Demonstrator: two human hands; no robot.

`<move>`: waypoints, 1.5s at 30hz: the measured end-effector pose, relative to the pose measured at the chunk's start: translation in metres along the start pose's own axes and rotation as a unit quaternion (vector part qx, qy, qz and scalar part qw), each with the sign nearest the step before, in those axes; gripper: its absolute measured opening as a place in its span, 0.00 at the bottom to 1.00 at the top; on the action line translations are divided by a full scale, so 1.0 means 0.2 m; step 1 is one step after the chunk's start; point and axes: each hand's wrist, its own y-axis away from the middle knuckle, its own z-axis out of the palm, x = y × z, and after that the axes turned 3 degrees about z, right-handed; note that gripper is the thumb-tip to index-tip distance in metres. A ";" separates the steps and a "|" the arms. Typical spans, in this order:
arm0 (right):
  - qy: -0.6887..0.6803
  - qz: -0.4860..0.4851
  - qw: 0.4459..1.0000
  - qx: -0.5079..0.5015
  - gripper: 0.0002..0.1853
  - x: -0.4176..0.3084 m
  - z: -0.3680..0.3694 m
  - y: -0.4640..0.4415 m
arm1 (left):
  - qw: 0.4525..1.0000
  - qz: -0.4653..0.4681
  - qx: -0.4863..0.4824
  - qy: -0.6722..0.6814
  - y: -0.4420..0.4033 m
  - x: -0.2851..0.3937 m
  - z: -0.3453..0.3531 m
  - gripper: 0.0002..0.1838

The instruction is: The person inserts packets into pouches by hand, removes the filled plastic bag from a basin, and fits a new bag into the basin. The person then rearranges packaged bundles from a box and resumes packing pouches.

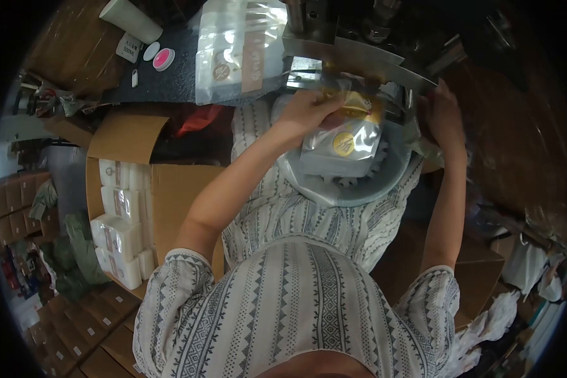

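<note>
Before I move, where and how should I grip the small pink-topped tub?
I'd pinch the tub by its outer side wall, coming down on the side away from the white disc; it looks low and round.

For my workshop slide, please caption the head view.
Left hand holding a clear printed package over a round basin, right hand beside the metal machine.
</note>
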 end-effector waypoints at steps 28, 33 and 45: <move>-0.136 0.082 0.987 0.019 0.12 -0.04 -0.14 0.12 | 0.737 0.311 0.288 -0.526 0.36 -0.03 -0.44 0.04; -0.098 0.020 0.993 -0.061 0.14 0.00 -0.05 0.12 | 0.724 0.331 0.287 -0.533 0.40 -0.01 -0.34 0.05; -0.208 -0.104 0.967 -0.108 0.16 -0.52 -0.35 0.19 | 0.701 0.363 0.233 -0.569 0.42 0.05 -0.18 0.05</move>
